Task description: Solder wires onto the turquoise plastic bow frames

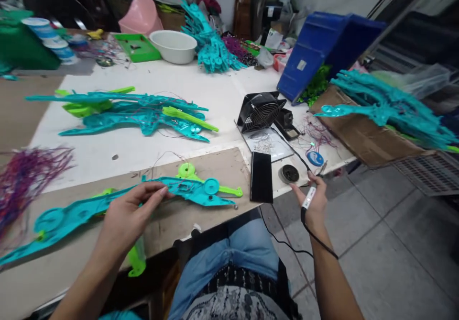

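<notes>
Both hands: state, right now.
Left hand: thumb and finger pinched together over the turquoise plastic frame; anything between them unclear.
Right hand: closed around a corded tool, likely a soldering iron.

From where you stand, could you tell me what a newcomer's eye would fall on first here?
Probably the long turquoise frame along the near table edge, with the left hand at it. Next, perhaps, the big blue bin tilted at the back right, and the black fan in front of it, to its left. The right hand holds a corded tool.

Turquoise frame [201, 193] on table, tool [309, 197] aloft
</notes>
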Demonstrator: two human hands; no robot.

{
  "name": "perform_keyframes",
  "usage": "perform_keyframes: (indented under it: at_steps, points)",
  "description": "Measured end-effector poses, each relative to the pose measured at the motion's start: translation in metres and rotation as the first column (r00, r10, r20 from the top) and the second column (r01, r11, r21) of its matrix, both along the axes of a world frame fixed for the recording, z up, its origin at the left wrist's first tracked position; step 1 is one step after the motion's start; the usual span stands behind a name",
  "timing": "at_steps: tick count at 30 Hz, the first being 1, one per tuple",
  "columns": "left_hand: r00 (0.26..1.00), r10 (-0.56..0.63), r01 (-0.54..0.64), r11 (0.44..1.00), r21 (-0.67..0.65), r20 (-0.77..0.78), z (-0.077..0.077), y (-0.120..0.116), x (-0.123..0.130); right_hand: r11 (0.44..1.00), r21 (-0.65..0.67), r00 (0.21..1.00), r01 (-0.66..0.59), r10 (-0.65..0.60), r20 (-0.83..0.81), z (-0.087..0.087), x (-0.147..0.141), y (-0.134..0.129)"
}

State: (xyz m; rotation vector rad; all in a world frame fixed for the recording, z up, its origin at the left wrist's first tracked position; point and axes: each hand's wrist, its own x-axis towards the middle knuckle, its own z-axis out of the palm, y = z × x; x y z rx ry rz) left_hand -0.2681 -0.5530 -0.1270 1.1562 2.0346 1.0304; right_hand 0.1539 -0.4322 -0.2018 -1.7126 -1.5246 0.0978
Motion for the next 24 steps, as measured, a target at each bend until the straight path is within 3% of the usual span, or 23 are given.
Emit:
perform_keyframes:
  at_steps: [4,9,12,14,16,18,20,22,24]
  points:
    - [0.992,0.022,-0.025,0.999,-0.025,-0.125,0.002,-0.003,0.0,0.997,-0.043,0.997,-0.063,0.062,-0.035,-0.004,-0.007,0.007]
    - [0.987,0.063,-0.063,0.998,0.004,-0.147,0.003,-0.004,0.009,0.988,-0.148,0.997,-0.054,0.044,-0.066,0.002,-0.014,0.014]
    - [0.986,0.041,-0.029,0.997,0.073,-0.164,0.003,-0.004,0.017,0.997,-0.015,0.996,-0.074,0.073,-0.047,0.017,-0.03,0.006]
    - [0.986,0.017,0.006,0.991,0.137,-0.168,0.002,-0.003,0.021,0.969,0.133,0.978,-0.208,0.209,0.012,0.03,-0.053,-0.003]
    - [0.987,-0.005,0.034,0.983,0.178,-0.163,0.002,-0.003,0.025,0.855,0.232,0.886,-0.463,0.451,0.105,0.041,-0.086,-0.014]
    - [0.988,-0.016,0.047,0.978,0.202,-0.153,0.002,-0.004,0.028,0.657,0.252,0.702,-0.711,0.687,0.188,0.049,-0.125,-0.024]
    - [0.989,-0.021,0.054,0.973,0.224,-0.148,0.002,-0.005,0.032,0.476,0.236,0.525,-0.847,0.821,0.226,0.054,-0.163,-0.033]
    - [0.987,-0.022,0.06,0.968,0.243,-0.158,0.002,-0.007,0.036,0.378,0.212,0.422,-0.901,0.876,0.234,0.055,-0.192,-0.039]
    - [0.983,-0.017,0.064,0.965,0.256,-0.182,0.0,-0.008,0.039,0.332,0.189,0.371,-0.924,0.898,0.236,0.054,-0.209,-0.042]
